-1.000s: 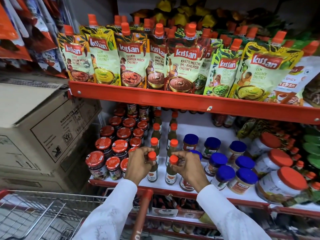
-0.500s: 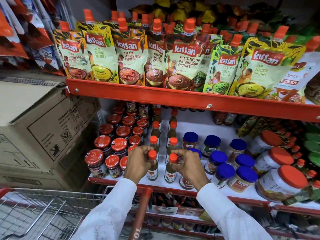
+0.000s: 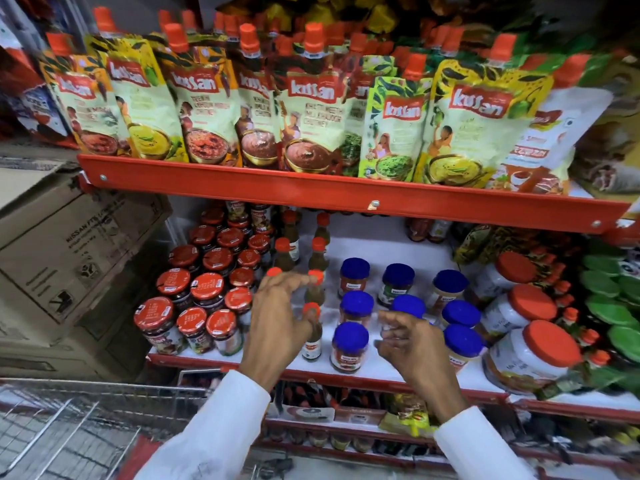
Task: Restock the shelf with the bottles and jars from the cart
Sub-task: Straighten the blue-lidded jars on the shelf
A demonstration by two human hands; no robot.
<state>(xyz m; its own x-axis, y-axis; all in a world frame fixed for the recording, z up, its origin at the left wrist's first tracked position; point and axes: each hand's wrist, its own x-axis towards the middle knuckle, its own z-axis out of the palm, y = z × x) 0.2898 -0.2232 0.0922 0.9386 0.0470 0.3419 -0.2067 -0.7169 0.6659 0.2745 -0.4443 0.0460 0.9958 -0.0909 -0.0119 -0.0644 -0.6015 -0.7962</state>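
On the white middle shelf [image 3: 377, 367] stand two rows of small orange-capped sauce bottles; the front one [image 3: 312, 336] is by my left thumb. My left hand [image 3: 277, 320] hovers over the left row with fingers spread, holding nothing and hiding a bottle beneath it. My right hand [image 3: 412, 344] is open, drawn back in front of the blue-lidded jars [image 3: 349, 344]. Red-lidded jars [image 3: 194, 296] fill the shelf's left side.
Chutney pouches [image 3: 311, 112] line the red upper shelf [image 3: 346, 194]. Cardboard boxes [image 3: 69, 258] are stacked at left. Large orange-lidded jars [image 3: 533, 351] sit at right. The wire cart [image 3: 69, 427] is at lower left, below the shelf edge.
Both hands have let go of the two front sauce bottles. The right hand pulled back to the right, the left hand lifted and opened. The view shifted and blurred.
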